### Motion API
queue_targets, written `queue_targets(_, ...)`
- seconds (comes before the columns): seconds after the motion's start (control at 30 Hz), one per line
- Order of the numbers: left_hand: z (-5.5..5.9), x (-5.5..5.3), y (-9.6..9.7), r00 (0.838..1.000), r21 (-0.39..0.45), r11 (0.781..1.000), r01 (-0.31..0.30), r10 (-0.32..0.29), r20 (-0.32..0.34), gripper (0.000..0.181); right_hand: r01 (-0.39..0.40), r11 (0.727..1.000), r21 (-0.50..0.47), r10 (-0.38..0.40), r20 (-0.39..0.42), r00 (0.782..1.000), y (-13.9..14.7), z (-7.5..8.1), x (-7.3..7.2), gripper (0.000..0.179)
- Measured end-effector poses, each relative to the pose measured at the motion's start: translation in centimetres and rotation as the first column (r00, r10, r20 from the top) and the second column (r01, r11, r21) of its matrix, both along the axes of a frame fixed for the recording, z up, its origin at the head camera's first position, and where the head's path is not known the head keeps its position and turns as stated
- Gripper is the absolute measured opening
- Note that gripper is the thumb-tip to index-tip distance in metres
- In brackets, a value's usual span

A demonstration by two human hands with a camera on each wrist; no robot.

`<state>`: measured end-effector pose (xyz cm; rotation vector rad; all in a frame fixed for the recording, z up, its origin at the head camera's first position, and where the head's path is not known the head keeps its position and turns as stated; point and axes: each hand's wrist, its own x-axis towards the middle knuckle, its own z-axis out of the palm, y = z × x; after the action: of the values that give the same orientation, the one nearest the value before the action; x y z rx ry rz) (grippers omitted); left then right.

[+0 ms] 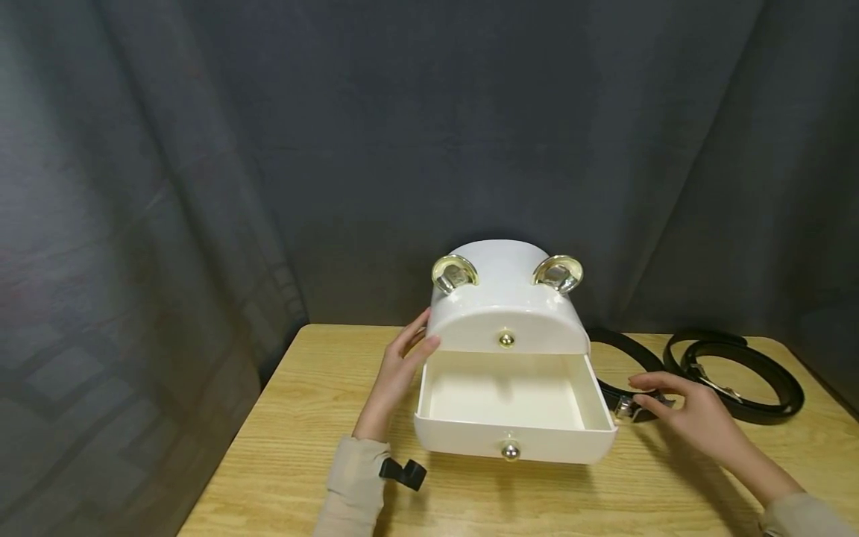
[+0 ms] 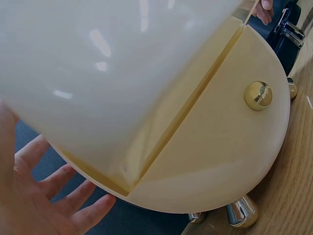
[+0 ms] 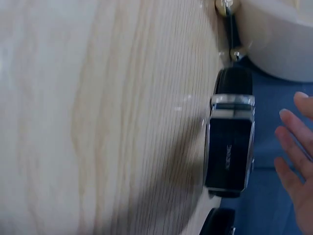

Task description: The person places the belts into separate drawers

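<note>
A white storage box (image 1: 499, 294) with two gold ears stands on the table, its lower drawer (image 1: 503, 391) pulled out. Nothing lies in that drawer. My left hand (image 1: 399, 369) rests against the box's left side, fingers spread along the curved wall in the left wrist view. To the right of the box lies a coiled black belt (image 1: 624, 347) with a metal buckle (image 3: 229, 147). My right hand (image 1: 694, 414) is over that buckle, thumb and fingers apart with nothing between them. A second coiled black belt (image 1: 781, 373) lies farther right.
The wooden table (image 1: 282, 440) carries the box and both belts. Dark curtains (image 1: 362, 149) hang behind it and along its left side. The drawer front sticks out toward me, with a round knob (image 1: 511, 451). Short metallic feet (image 2: 242, 211) support the box.
</note>
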<state>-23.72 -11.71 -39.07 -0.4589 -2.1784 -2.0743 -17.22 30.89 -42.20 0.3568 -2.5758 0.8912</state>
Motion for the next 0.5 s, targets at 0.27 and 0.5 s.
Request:
queue_targets(0.27,0.1,0.1,0.0,1.0,-0.002,1.0,-0.006,0.006,0.005,0.054,-0.008,0.999,0.041,0.004,0.094,0.996,1.2,-0.3,-1.3,0.027)
queue_targets(0.5,0.0,-0.1,0.0,1.0,0.002,1.0,0.0,0.0,0.003,0.053,-0.028,0.998,0.059,0.02,0.132,0.991,1.4,-0.6,-2.0,0.03)
